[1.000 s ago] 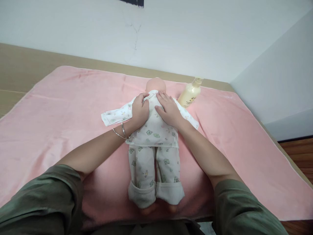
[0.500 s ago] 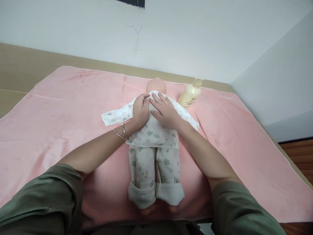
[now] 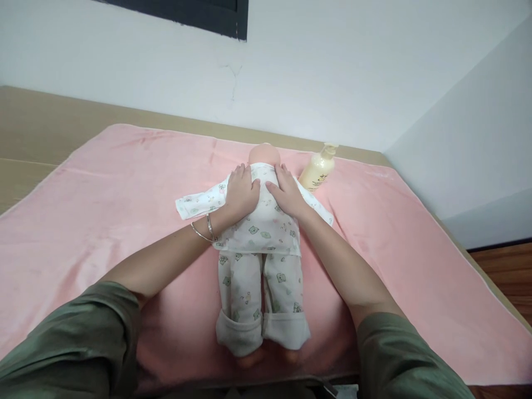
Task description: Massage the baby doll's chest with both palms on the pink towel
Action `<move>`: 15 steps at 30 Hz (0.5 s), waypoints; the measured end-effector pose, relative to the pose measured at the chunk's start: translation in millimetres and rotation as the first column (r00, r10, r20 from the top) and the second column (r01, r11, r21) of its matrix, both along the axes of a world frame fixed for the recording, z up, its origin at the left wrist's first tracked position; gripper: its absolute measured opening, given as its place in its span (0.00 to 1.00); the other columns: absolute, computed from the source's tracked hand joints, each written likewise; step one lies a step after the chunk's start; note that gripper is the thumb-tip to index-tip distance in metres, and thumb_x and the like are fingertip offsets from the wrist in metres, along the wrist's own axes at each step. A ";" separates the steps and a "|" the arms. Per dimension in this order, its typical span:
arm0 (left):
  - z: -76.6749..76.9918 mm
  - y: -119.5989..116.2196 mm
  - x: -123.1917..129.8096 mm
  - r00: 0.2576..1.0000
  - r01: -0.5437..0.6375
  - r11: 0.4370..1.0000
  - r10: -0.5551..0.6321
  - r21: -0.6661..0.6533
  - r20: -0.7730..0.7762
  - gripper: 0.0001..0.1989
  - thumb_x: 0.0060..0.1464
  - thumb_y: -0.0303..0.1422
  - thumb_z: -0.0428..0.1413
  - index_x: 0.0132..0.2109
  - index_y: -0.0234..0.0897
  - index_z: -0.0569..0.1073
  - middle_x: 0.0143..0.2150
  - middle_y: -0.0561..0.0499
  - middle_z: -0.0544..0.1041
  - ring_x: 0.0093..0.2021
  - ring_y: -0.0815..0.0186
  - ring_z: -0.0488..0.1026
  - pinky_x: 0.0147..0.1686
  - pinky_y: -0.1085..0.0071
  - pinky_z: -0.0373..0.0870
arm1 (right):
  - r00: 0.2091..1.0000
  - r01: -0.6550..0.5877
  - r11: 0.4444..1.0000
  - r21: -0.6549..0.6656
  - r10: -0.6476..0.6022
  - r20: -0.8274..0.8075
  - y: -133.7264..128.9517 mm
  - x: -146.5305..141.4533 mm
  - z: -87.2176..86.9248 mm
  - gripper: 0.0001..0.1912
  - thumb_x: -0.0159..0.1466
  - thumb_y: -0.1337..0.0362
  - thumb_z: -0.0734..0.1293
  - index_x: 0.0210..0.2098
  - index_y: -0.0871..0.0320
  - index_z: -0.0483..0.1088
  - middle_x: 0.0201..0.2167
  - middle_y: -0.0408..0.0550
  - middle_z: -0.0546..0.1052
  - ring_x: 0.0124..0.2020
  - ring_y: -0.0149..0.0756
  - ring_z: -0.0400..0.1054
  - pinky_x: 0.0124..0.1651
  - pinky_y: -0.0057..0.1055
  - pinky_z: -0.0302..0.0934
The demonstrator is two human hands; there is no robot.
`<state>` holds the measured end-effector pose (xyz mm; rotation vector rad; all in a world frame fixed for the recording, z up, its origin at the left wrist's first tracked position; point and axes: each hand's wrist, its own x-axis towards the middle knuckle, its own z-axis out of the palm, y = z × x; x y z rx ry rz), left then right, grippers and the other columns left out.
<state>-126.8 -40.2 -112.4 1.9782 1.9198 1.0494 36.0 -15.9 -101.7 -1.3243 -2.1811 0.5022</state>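
A baby doll [image 3: 264, 154] lies on the pink blanket [image 3: 137, 166], its head toward the wall and its feet toward me. It wears a white printed top [image 3: 266, 230] and matching trousers [image 3: 243, 282] with turned-up cuffs. My left hand [image 3: 242, 191] rests flat on the left side of the doll's upper body, fingers stretched toward its head. On the right side lies my right hand [image 3: 287, 191], also open, thumb pointing inward. A strip of the top shows between the two hands. The doll's face is not visible.
A cream pump bottle [image 3: 318, 170] stands on the blanket to the right of the doll's head. The blanket covers a wooden surface [image 3: 41, 119] that meets a white wall [image 3: 299, 72]. A dark panel [image 3: 199, 14] is on the wall.
My hands have moved apart to the two sides of the doll's upper body, and the left fingers have straightened. The camera has tilted up a little, so more of the dark panel shows.
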 end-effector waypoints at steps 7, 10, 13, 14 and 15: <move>2.6 -33.0 11.2 0.931 0.210 0.970 -0.161 0.120 -0.327 0.26 0.68 0.30 0.40 0.66 0.18 0.63 0.68 0.24 0.67 0.72 0.43 0.62 0.71 0.45 0.57 | 0.992 0.114 0.993 -0.023 -0.113 0.055 -2.1 -3.0 7.6 0.38 0.71 0.52 0.57 0.72 0.72 0.52 0.75 0.65 0.55 0.77 0.53 0.47 0.77 0.51 0.44; 8.4 -36.2 10.9 0.919 0.236 0.965 -0.184 0.113 -0.349 0.25 0.68 0.28 0.39 0.65 0.17 0.65 0.67 0.25 0.67 0.71 0.45 0.63 0.71 0.48 0.58 | 0.966 0.174 0.983 0.053 -0.181 0.184 -19.5 -9.9 13.1 0.33 0.73 0.55 0.54 0.66 0.75 0.61 0.70 0.71 0.63 0.73 0.59 0.54 0.75 0.54 0.49; 19.2 -22.9 3.0 0.940 0.203 0.979 -0.189 0.018 -0.283 0.22 0.67 0.28 0.40 0.59 0.22 0.70 0.64 0.29 0.72 0.67 0.48 0.68 0.68 0.50 0.64 | 0.937 0.158 0.983 0.099 -0.180 0.300 -45.2 -18.7 19.5 0.32 0.73 0.58 0.53 0.66 0.79 0.60 0.68 0.77 0.64 0.72 0.63 0.55 0.72 0.57 0.51; 22.7 -16.6 -0.6 0.952 0.179 0.984 -0.178 -0.021 -0.251 0.20 0.67 0.29 0.40 0.56 0.25 0.72 0.61 0.30 0.75 0.64 0.49 0.71 0.66 0.51 0.66 | 0.932 0.142 0.986 0.089 -0.164 0.325 -52.8 -21.1 21.4 0.33 0.73 0.59 0.53 0.67 0.80 0.58 0.69 0.77 0.62 0.73 0.64 0.53 0.72 0.58 0.51; 25.5 -10.7 -4.1 0.962 0.155 0.986 -0.164 -0.058 -0.219 0.19 0.67 0.31 0.41 0.53 0.27 0.73 0.57 0.32 0.77 0.61 0.49 0.73 0.63 0.51 0.68 | 0.928 0.127 0.990 0.067 -0.143 0.343 -58.5 -22.9 23.2 0.34 0.72 0.59 0.53 0.68 0.80 0.55 0.71 0.77 0.59 0.74 0.65 0.51 0.73 0.59 0.50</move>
